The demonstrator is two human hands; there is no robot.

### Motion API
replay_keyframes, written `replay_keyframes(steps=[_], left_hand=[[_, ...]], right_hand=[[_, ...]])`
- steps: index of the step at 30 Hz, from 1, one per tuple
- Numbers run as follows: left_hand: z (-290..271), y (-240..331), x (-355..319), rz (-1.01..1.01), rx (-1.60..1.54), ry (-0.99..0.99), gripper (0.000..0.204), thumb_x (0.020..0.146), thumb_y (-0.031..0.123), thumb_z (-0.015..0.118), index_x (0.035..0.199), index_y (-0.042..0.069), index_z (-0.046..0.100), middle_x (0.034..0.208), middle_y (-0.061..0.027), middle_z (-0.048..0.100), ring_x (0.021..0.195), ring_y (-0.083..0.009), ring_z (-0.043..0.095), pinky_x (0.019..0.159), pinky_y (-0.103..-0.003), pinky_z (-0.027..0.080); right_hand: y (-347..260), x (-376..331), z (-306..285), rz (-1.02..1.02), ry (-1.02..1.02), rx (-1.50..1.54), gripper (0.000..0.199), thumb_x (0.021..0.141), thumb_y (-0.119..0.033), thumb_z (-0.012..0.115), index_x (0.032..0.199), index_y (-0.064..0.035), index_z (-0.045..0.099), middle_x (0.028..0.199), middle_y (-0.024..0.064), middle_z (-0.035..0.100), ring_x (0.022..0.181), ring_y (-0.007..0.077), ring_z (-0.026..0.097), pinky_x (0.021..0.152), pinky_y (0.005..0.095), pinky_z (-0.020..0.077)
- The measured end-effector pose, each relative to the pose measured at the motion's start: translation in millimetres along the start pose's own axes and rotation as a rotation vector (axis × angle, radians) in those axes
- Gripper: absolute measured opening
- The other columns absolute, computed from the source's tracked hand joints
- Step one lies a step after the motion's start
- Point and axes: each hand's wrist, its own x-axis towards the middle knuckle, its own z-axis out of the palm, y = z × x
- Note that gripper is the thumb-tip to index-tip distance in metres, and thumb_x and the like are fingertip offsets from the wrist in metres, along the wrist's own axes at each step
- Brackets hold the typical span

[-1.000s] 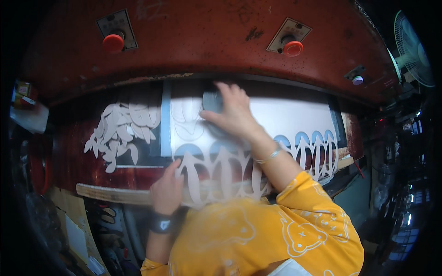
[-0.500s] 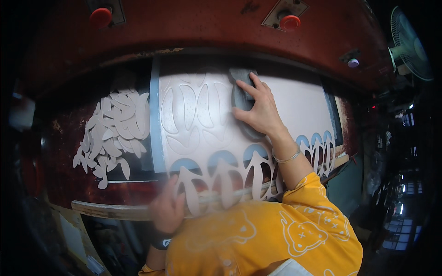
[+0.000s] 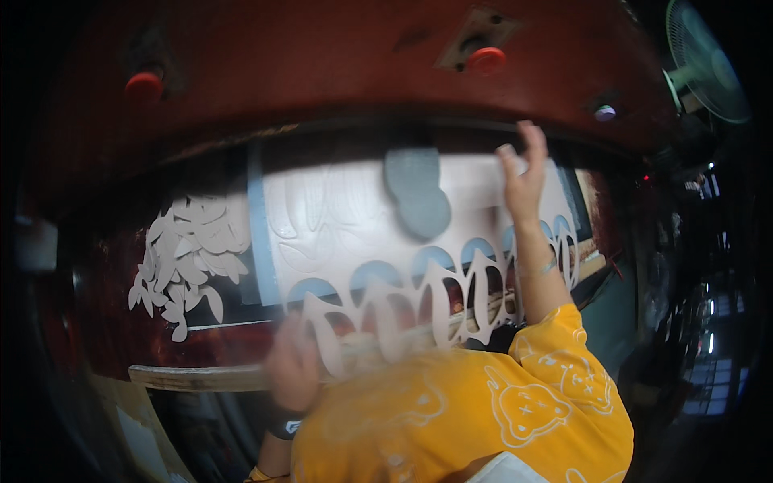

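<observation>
Setting the grey sole-shaped block (image 3: 418,193) on the pale sheet (image 3: 471,183) seemed the step; the next move, I judged, called for clear hands. The left hand (image 3: 293,364) blurred near the sheet's cut-out edge, its grip impossible to tell. Mid-sheet lay the block; rightward, the right hand (image 3: 525,183) hung empty, fingers parted.

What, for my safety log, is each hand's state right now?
Left hand: blurred beside the sheet; grip can't be told.
Right hand: open, holding nothing, apart from the grey block.
</observation>
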Motion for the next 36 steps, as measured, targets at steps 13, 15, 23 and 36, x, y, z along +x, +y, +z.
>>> replay_keyframes(steps=[13,15,23,36], left_hand=[[0,5,-5,-0.064,-0.067,0.049,0.022,0.086,0.01,0.054,0.107,0.002,0.055,0.095,-0.0187,0.062,0.086,-0.037,0.063,0.075,-0.037,0.048],[4,1,-6,0.08,0.024,0.175,0.018,0.087,0.009,0.056,0.103,0.003,0.059,0.076,-0.0116,0.061,0.063,-0.0192,0.059,0.058,-0.029,0.047],[13,-5,-9,-0.068,0.111,0.166,0.02,0.086,0.011,0.056,0.105,0.009,0.057,0.073,-0.0094,0.062,0.065,-0.0264,0.063,0.061,-0.036,0.048],[17,3,-6,-0.138,0.138,0.233,0.027,0.088,0.012,0.052,0.115,0.01,0.054,0.069,-0.011,0.06,0.066,-0.0286,0.063,0.062,-0.038,0.047]], right_hand=[[88,70,-154,0.19,0.599,0.174,0.083,0.093,-0.046,0.047,0.144,0.0061,0.007,0.149,0.0261,0.016,0.139,0.032,0.019,0.112,0.0366,0.0174],[78,32,-161,0.298,0.619,0.371,0.079,0.094,-0.048,0.045,0.144,0.0044,0.012,0.15,0.0215,0.017,0.138,0.0279,0.021,0.111,0.0354,0.0196],[4,-179,-120,-0.146,-0.619,-0.164,0.025,0.078,-0.018,0.064,0.101,-0.0085,0.061,0.097,0.0105,0.058,0.101,0.0295,0.049,0.09,0.0412,0.0345],[-30,-196,-124,-0.288,-0.604,-0.315,0.032,0.075,-0.026,0.068,0.101,-0.0076,0.062,0.089,0.0116,0.057,0.095,0.029,0.05,0.091,0.0459,0.0311]])
